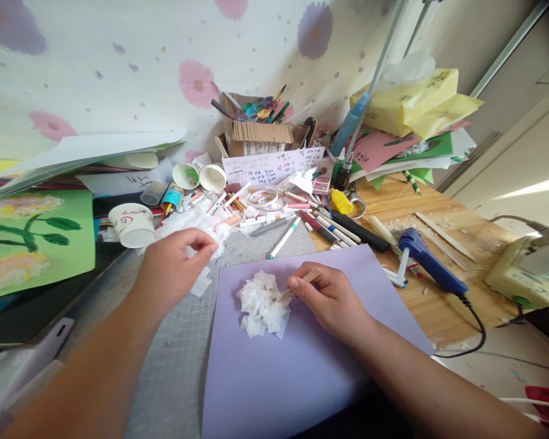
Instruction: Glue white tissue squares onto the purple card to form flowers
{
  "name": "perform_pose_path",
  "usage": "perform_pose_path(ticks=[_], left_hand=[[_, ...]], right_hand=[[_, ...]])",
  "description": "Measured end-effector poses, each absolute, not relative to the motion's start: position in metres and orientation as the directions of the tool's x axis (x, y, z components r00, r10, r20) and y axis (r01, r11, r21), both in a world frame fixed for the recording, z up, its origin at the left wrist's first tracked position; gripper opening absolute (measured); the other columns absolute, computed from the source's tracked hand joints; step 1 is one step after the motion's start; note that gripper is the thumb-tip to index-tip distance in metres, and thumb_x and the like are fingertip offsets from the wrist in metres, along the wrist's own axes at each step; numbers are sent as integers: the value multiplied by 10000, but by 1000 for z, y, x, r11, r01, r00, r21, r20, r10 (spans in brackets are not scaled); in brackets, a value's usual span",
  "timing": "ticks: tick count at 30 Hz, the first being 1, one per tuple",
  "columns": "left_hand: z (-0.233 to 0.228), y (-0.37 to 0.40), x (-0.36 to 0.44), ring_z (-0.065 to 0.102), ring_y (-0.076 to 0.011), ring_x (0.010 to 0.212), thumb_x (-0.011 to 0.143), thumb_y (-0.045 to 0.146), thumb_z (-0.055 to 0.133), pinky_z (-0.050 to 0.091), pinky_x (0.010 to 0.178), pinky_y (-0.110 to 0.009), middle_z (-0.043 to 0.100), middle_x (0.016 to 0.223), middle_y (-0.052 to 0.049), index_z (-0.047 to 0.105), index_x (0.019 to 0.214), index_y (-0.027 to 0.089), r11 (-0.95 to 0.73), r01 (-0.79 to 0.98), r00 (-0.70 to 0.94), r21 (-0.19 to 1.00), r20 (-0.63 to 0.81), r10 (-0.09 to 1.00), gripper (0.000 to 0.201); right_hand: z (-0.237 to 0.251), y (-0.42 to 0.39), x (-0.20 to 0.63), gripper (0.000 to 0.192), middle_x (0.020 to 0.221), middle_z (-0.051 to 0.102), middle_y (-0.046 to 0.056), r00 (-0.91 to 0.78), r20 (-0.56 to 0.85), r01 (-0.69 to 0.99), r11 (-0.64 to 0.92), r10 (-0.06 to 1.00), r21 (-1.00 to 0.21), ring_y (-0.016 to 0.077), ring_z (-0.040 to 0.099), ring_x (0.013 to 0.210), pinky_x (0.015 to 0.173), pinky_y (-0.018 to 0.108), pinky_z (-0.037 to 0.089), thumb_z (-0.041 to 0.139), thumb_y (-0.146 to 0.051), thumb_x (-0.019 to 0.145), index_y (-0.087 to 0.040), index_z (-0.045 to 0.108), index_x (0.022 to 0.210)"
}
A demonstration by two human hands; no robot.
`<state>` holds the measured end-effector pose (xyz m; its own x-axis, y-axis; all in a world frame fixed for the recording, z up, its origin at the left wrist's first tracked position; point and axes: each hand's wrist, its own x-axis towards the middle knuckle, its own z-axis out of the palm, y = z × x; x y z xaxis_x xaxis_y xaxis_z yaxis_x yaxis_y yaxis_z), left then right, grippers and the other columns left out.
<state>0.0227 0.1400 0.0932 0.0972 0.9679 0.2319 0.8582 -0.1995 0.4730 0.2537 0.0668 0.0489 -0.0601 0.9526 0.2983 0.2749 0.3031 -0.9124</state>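
A lilac paper sheet lies in front of me on a grey cutting mat. On the sheet sits a clump of crumpled white tissue pieces. My right hand holds a thin wooden stick whose tip touches the clump's right side. My left hand pinches a small white tissue piece at the edge of a loose heap of white tissue just beyond the mat.
Markers and pens lie scattered behind the sheet, with paper cups, a cardboard box of tools and a tape ring. A blue glue gun with its cord lies to the right. Green artwork is at the left.
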Motion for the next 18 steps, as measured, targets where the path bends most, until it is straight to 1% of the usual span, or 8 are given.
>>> perform_pose_path(ticks=[2,4,6,8,11,14,16,18], left_hand=[[86,135,32,591,-161,770,795,313,555,421,709,-257,663,804,28,633,773,219,-338,792,211,509,292,933,124],[80,130,41,599,-166,799,807,298,549,432,738,-270,675,814,15,636,765,216,-471,707,354,527,313,881,127],[76,126,48,601,-160,789,818,271,546,436,740,-274,680,802,8,639,760,208,-564,623,492,542,288,821,126],[75,122,52,598,-148,751,821,237,550,432,714,-271,680,773,10,639,749,200,-611,565,582,555,256,771,120],[75,117,55,592,-138,735,824,191,558,415,707,-274,677,761,19,635,754,196,-648,520,642,556,245,726,104],[77,113,57,592,-135,794,832,161,567,395,764,-288,679,817,27,628,780,201,-707,452,699,545,276,660,89],[78,112,57,589,-136,834,843,155,567,378,795,-298,678,854,30,621,795,205,-756,403,740,515,303,601,88],[79,111,57,584,-139,858,855,155,560,365,809,-307,676,877,30,613,804,208,-799,369,775,474,318,547,91]], right_hand=[[48,67,254,280,666,631,25,-61,295,270,300,954,-915,124,569,607,587,235,443,547,-281,843,-189,521,579],[48,67,254,279,668,631,26,-60,291,266,297,955,-917,125,569,609,589,236,443,548,-285,845,-187,529,584],[48,67,254,278,664,629,25,-61,291,258,296,955,-920,124,566,604,585,235,442,549,-288,848,-185,539,590],[48,67,253,279,661,630,23,-62,297,245,303,953,-921,122,563,597,579,235,440,553,-289,848,-185,541,589],[48,68,253,282,655,628,19,-64,301,238,308,951,-921,120,557,589,571,236,436,557,-282,845,-183,541,582],[48,67,254,273,635,612,11,-41,292,214,294,956,-932,118,543,571,550,235,426,570,-279,840,-181,556,585],[46,66,255,266,620,605,3,13,302,173,295,953,-940,117,540,564,543,235,421,585,-272,835,-182,566,586],[45,66,256,257,618,601,-5,109,343,101,332,933,-938,115,538,572,546,235,418,592,-252,839,-188,568,591]])
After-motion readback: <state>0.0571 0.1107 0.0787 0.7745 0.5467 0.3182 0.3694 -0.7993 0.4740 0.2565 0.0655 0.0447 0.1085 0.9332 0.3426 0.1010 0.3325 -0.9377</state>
